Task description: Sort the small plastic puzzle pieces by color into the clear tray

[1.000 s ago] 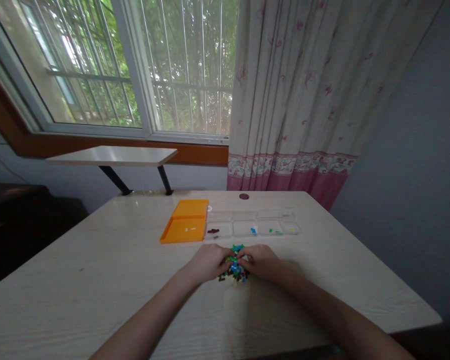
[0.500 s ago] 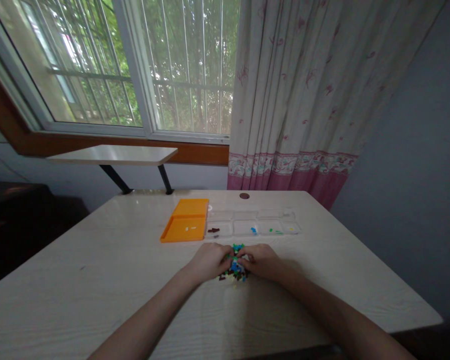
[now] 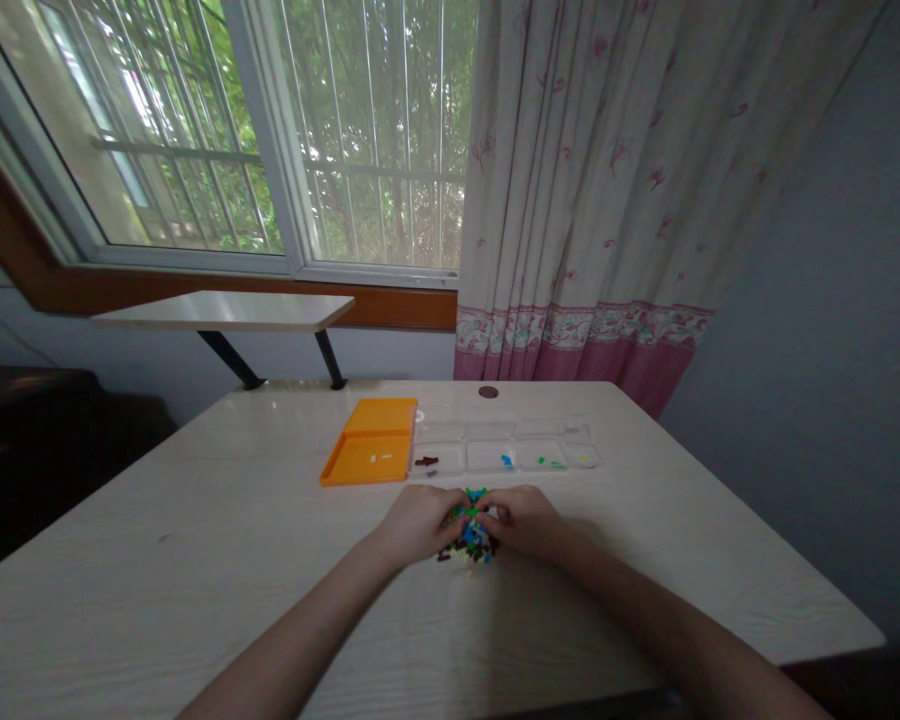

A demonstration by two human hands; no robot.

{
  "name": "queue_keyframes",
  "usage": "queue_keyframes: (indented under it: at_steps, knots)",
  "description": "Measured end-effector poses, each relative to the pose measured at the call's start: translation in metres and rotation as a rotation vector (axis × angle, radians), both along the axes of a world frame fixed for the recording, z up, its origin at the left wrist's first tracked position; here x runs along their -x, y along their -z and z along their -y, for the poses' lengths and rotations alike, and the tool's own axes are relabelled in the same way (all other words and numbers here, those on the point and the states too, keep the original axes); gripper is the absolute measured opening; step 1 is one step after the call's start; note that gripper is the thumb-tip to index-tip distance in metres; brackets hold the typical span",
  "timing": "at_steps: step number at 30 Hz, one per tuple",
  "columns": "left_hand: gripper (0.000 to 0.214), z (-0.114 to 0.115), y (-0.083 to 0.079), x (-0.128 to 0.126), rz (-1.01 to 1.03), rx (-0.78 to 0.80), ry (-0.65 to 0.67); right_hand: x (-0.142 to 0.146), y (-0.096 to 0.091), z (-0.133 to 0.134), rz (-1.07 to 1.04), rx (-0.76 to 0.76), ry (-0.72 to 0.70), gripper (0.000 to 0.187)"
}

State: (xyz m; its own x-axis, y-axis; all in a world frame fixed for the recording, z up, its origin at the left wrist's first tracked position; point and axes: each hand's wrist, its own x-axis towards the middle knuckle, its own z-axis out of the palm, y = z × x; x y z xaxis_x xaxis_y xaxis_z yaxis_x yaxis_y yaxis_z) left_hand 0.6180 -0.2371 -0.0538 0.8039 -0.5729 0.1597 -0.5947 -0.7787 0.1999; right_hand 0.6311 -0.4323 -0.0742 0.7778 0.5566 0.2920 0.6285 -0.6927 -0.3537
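Observation:
A small heap of tiny plastic building pieces (image 3: pixel 471 545) in blue, green, brown and pale yellow lies on the table between my hands. My left hand (image 3: pixel 418 522) rests at the heap's left side, thumb and fingers drawn together at its edge. From the right, my right hand (image 3: pixel 523 518) reaches in with its fingertips pinched over the pieces. Green bits show between the two sets of fingertips. What each hand grips is too small to make out.
Behind the heap lies a clear compartment tray (image 3: pixel 491 455) with a few brown, blue, green and yellow pieces. An open orange case (image 3: pixel 367 470) adjoins it, holding small white pieces. A raised shelf (image 3: pixel 229 310) stands at the back left of the table (image 3: pixel 195 600).
Both hands stay in nearly the same spot. The fingertips have shifted slightly, and a green bit now shows between them above the heap.

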Motion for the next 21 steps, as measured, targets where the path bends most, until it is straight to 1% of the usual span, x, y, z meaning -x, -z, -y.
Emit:
queue_keyframes:
  at_steps: [6, 10, 14, 17, 21]
  knots:
    - [0.021, 0.001, -0.002, 0.002, -0.006, 0.070, -0.037, 0.000, -0.002, 0.003, 0.031, -0.047, -0.011, 0.019]
    - [0.020, 0.002, -0.003, 0.002, -0.033, 0.113, -0.039, -0.002, 0.001, 0.004, 0.046, -0.061, -0.013, 0.020]
    - [0.023, 0.001, -0.003, 0.003, -0.029, 0.128, -0.043, -0.004, 0.004, 0.005, 0.115, -0.078, -0.028, 0.020]
    - [0.027, -0.001, -0.006, 0.003, -0.004, 0.099, -0.040, -0.007, 0.000, 0.010, 0.243, -0.120, -0.031, 0.022]
    - [0.029, -0.003, -0.007, 0.002, 0.020, 0.003, 0.012, -0.012, -0.018, 0.028, 0.543, -0.235, 0.060, 0.022]
